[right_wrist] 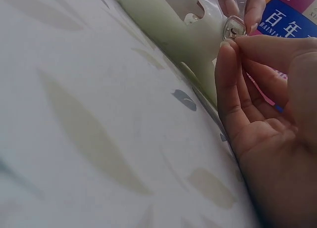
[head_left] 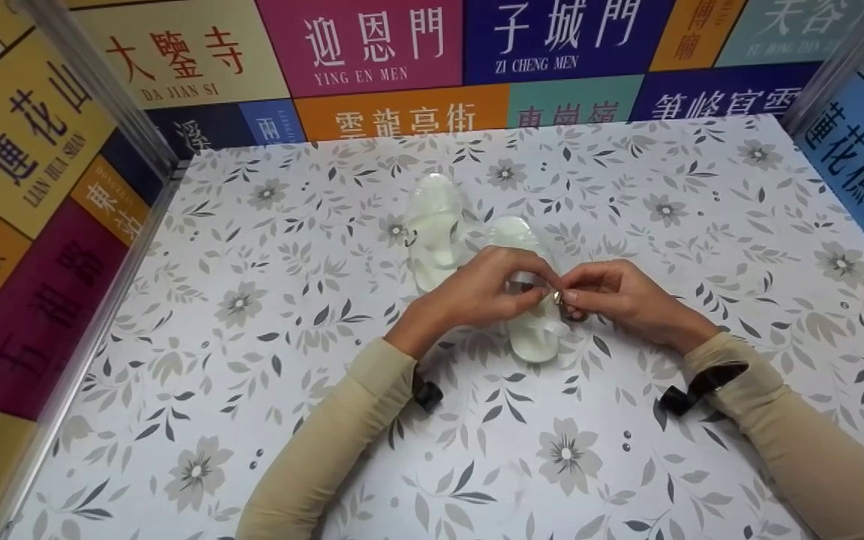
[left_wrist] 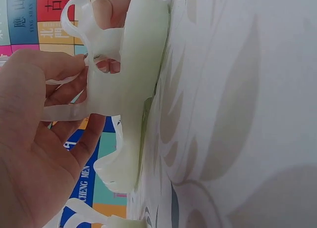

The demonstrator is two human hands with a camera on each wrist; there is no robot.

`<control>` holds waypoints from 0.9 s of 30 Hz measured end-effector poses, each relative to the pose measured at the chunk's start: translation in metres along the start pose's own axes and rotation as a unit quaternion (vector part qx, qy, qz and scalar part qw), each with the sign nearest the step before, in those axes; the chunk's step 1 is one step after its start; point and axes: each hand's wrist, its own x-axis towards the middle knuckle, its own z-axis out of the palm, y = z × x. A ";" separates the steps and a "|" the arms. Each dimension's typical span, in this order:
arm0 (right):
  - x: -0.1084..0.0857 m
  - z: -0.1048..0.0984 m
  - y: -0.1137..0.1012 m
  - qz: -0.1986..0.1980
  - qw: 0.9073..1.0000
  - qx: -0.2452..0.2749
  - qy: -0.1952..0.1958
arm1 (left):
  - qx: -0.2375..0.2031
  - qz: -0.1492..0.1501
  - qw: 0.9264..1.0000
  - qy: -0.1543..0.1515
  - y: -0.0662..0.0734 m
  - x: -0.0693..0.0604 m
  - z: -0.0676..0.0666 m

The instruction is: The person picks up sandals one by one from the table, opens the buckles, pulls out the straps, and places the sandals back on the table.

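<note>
A pair of pale green, translucent sandals lies on the table. The nearer sandal [head_left: 534, 348] is under and between both hands, partly covered by them. My left hand [head_left: 486, 289] reaches over it from the left, thumb and fingertips pinching its strap [left_wrist: 64, 112]. From the right, my right hand [head_left: 618, 296] pinches the small metal buckle [right_wrist: 234, 28] between thumb and index finger. Both hands' fingertips meet at the buckle, just above the sandal's side. The other sandal [head_left: 436, 221] sits farther back and to the left, touched by neither hand.
A white tablecloth [head_left: 252, 375] with grey flowers and leaves covers the table. Coloured panels with large characters [head_left: 379, 45] stand along the back, left and right sides. Black wrist devices [head_left: 428, 394] are worn at both sleeves.
</note>
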 end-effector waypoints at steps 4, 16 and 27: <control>0.000 0.000 -0.001 0.004 1.000 -0.006 -0.001 | 0.013 0.009 1.000 0.006 0.000 0.000 0.000; 0.000 0.002 -0.003 0.010 1.000 -0.006 0.002 | 0.031 -0.011 0.999 0.012 0.002 0.000 -0.006; 0.001 0.002 -0.001 0.014 1.000 0.016 0.006 | 0.070 -0.011 0.995 0.072 0.009 0.002 -0.012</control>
